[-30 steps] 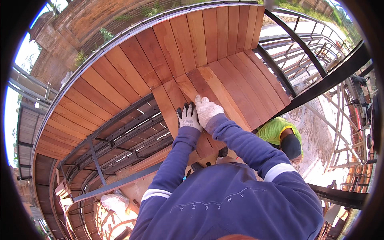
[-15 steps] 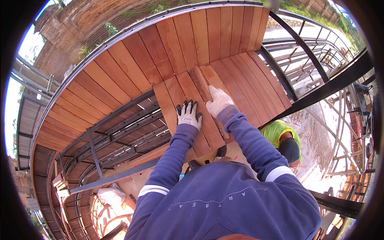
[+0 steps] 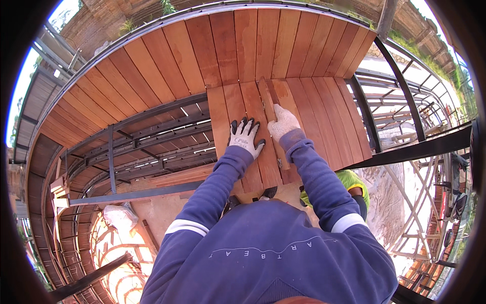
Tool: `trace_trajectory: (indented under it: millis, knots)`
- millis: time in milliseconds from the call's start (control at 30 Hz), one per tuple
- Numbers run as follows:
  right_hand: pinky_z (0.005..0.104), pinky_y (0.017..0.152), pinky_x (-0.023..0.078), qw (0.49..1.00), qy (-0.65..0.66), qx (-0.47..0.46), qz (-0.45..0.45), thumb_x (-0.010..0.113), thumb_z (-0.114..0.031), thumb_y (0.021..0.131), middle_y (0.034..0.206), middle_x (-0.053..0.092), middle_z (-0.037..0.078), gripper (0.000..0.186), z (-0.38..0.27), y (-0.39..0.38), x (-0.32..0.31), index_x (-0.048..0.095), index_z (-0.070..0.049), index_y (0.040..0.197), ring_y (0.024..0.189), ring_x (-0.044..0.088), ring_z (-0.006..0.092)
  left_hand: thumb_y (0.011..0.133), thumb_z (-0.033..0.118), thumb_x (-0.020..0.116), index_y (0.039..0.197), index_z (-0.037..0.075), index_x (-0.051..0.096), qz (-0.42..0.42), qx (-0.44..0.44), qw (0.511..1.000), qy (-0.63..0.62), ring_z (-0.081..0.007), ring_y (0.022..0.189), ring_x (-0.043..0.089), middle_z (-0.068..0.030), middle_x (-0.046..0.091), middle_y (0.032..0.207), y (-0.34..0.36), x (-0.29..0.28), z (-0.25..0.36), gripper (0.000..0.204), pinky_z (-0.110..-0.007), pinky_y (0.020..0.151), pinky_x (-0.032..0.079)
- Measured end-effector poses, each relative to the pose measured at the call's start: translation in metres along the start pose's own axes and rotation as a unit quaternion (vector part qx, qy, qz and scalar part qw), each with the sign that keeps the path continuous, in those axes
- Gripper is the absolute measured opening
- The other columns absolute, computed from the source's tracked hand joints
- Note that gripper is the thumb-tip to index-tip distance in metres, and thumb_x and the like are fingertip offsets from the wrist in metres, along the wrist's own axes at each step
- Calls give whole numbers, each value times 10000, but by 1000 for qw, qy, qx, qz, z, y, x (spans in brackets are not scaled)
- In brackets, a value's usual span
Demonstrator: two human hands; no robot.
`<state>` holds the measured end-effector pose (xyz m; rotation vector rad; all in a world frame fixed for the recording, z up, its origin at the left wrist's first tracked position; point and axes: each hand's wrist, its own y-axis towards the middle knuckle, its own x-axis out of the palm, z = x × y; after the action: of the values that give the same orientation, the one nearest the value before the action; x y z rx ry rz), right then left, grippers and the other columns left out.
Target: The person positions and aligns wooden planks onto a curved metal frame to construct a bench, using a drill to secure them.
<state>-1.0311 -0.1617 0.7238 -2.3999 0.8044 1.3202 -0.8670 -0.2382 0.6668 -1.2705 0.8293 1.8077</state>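
My left hand [image 3: 245,138], in a grey glove with black fingertips, lies flat on reddish-brown wooden boards [image 3: 234,105] with its fingers spread. My right hand [image 3: 284,124], in a whitish knit glove, is closed around the edge of a narrow wooden plank [image 3: 268,96]. This plank looks tilted up out of the row, between the boards under my left hand and the boards [image 3: 324,111] on the right. Small metal clips [image 3: 279,163] show along the gap beside it. My right fingertips are partly hidden.
A curved row of fitted boards [image 3: 202,53] runs along the far side. Bare dark metal framing [image 3: 167,137] lies open to the left, with more beams [image 3: 405,88] on the right. Below on the right, a person in a bright green shirt [image 3: 352,181] is partly hidden by my arm.
The whole view has shifted and turned a little. Both hands stay at about the same places on the boards, the right still on the plank. Less of the person in green shows now.
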Motion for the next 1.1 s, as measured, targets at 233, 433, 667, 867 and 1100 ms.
trace_trajectory:
  millis: [233, 433, 667, 867, 1100]
  knots:
    - [445, 1014, 467, 999, -35, -25, 24, 583, -189, 798, 1195, 614, 294, 574, 1, 3, 14, 521, 40, 1321, 1159, 580, 418, 928, 474, 552, 1473, 107, 457, -12, -6, 1000, 10, -318, 1478, 278, -137, 395, 1550, -1, -1, 1, 663, -536, 1223, 90]
    - [434, 1055, 441, 999, 7, 22, -22, 592, -222, 794, 1275, 585, 304, 680, 1, -8, 11, 463, 35, 1410, 1207, 560, 419, 913, 480, 575, 1468, 107, 461, 7, -3, 1000, -9, -319, 1471, 289, -141, 396, 1547, -2, 5, -3, 678, -527, 1226, 94]
    - [423, 1022, 460, 994, 110, 22, -11, 590, -210, 784, 1247, 600, 318, 663, 8, -32, 2, 497, 36, 1393, 1185, 584, 418, 844, 302, 729, 1420, 86, 484, 240, -77, 956, -151, -358, 1397, 383, -161, 478, 1455, -24, -9, -28, 661, -492, 1177, 272]
    - [412, 997, 473, 991, 130, 8, -1, 574, -183, 783, 1204, 629, 301, 642, 8, -31, 7, 507, 45, 1379, 1153, 604, 410, 879, 222, 765, 1389, 27, 503, 124, -379, 735, -549, -180, 1007, 643, -95, 675, 1154, -51, 7, -91, 606, -304, 879, 528]
    - [409, 1008, 468, 981, 189, 29, -39, 560, -156, 787, 1237, 616, 304, 640, -1, -33, -5, 496, 54, 1389, 1175, 597, 401, 927, 134, 706, 1376, 38, 519, 124, -283, 713, -629, -132, 968, 645, -67, 691, 1153, -45, 41, -100, 496, -282, 834, 534]
